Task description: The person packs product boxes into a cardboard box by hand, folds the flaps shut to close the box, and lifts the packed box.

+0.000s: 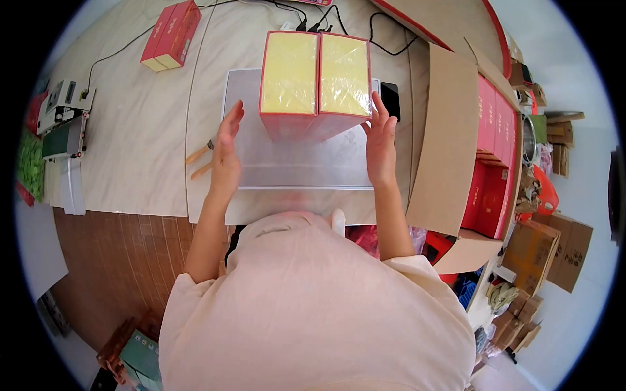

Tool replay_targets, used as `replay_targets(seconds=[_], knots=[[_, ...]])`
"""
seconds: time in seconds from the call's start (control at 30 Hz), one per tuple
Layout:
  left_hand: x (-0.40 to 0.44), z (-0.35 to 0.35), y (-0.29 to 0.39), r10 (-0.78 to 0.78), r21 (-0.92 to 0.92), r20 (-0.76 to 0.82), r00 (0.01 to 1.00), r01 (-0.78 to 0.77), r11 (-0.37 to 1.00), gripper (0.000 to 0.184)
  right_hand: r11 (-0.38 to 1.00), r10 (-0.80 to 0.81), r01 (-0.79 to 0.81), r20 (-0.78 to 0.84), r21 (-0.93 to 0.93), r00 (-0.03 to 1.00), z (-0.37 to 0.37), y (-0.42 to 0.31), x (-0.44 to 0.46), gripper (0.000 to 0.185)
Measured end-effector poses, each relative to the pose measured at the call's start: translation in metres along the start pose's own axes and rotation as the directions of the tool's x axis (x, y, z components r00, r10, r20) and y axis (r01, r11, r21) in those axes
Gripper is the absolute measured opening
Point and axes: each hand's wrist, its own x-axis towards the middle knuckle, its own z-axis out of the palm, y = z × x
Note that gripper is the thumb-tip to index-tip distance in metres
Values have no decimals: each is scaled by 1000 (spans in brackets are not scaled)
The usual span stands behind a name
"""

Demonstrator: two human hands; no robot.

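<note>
A pair of red boxes with yellow tops (290,73), wrapped in shiny clear film, stands side by side on a flat silver metal plate (303,168). My left hand (226,151) is to their left, fingers stretched out, with a gap between it and the boxes. On the other side, my right hand (381,144) has its fingers spread by the right box's near corner; whether the fingertips touch it I cannot tell. Neither hand holds anything. Just beyond my right fingers lies a flat black object (390,101) like a phone. Two wooden handles (199,164) lie left of the plate.
An open cardboard carton (442,143) with red boxes (490,189) inside stands at the right. Two more red boxes (171,34) rest at the far left of the table. Black cables (373,29) run along the back. A small machine (64,120) sits at the left edge.
</note>
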Motion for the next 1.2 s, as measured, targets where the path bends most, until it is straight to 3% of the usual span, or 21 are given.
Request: replay_targets(seconds=[0.57,1.2], knots=[[7,3,3,-11,32,-85,996,13,999,75,998,55,-57,-33,-40,998,-1,11,9,76],[31,7,-15,-44,43,-78,996,48,998,72,980,196,-198,-73,-22,978,2,28,28,78]])
